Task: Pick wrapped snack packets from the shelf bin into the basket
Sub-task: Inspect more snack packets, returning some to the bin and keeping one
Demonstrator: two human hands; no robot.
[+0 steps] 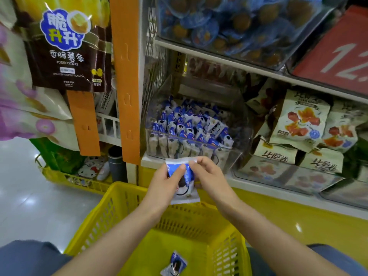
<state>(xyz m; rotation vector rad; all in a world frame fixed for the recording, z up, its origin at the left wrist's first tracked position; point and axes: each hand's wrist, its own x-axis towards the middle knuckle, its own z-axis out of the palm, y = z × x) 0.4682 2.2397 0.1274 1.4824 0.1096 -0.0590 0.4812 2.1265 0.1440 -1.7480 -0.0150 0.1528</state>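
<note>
A blue-and-white wrapped snack packet (184,184) is held upright between both hands, above the far rim of the yellow basket (111,212). My left hand (164,185) grips its left side with the thumb across the front. My right hand (207,175) pinches its upper right edge. Just behind them, a clear shelf bin (229,156) holds several more of the same packets (185,126). One packet (175,264) lies on the basket floor.
An orange shelf post (127,80) stands left of the bin. Beige snack bags (300,120) fill the bins to the right, blue tubs (229,24) sit on the shelf above. A second yellow basket (75,181) rests on the floor at left, with hanging potato-stick bags (65,50) above.
</note>
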